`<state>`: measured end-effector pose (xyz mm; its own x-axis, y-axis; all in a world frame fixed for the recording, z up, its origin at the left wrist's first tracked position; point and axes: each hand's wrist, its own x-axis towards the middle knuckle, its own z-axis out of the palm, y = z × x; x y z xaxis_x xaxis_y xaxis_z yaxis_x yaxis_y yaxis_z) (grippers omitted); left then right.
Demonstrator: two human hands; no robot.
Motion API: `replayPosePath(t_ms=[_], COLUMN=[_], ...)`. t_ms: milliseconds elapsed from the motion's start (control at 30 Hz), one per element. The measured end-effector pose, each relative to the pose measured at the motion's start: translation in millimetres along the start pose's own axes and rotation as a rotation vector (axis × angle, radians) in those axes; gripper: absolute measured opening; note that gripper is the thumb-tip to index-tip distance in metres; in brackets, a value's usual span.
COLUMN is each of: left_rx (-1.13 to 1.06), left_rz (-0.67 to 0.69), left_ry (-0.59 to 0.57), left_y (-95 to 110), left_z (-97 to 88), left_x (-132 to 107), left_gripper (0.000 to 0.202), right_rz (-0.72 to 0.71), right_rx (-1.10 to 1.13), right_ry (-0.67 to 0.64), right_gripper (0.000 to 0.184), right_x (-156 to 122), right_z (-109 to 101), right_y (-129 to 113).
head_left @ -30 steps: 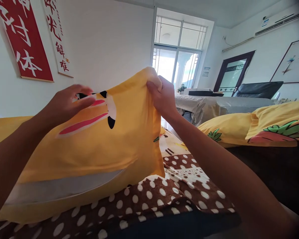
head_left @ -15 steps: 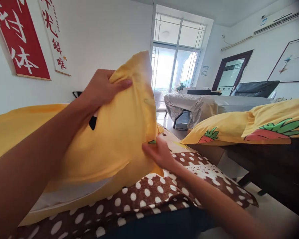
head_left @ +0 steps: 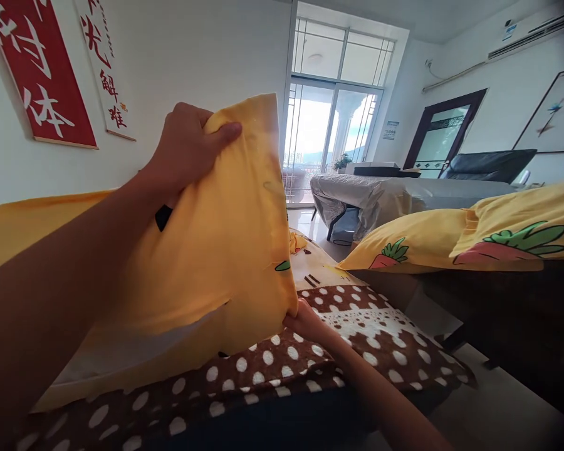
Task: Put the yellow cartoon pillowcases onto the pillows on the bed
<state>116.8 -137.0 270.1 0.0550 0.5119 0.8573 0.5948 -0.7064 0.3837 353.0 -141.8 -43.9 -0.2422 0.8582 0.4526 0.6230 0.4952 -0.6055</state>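
A yellow pillow in a printed pillowcase (head_left: 216, 250) stands tilted in front of me, its white inner showing at the lower open edge. My left hand (head_left: 188, 147) is closed on the pillowcase's top corner, thumb pressed over the fabric. My right hand (head_left: 305, 322) grips the pillowcase's lower right corner, its fingers mostly hidden behind the cloth. The pillow rests over a brown blanket with white dots (head_left: 282, 369).
A second yellow pillow with carrot prints (head_left: 451, 241) lies on dark furniture at the right. A covered table (head_left: 380, 197) and a black chair (head_left: 484, 166) stand before the bright balcony doors (head_left: 329, 125). Red banners (head_left: 42, 81) hang on the left wall.
My left hand has moved from the pillow's face up to grip its top corner. My right hand has slid from the top corner down to the lower right corner.
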Motion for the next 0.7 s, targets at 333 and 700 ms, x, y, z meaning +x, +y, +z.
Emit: replayPosePath(t_ms=[333, 700], left_rx=[0.042, 0.135], left_rz=[-0.004, 0.132], left_ry=[0.006, -0.128], left_y=[-3, 1], left_z=[4.7, 66.4], left_x=[-1, -11], left_gripper=[0.041, 0.039], right_rz=[0.061, 0.102], right_rx=[0.081, 0.475], right_ry=[0.041, 0.442], right_gripper=[0.018, 0.032], right_x=[4, 21], right_z=[-4, 13], right_y=[37, -54])
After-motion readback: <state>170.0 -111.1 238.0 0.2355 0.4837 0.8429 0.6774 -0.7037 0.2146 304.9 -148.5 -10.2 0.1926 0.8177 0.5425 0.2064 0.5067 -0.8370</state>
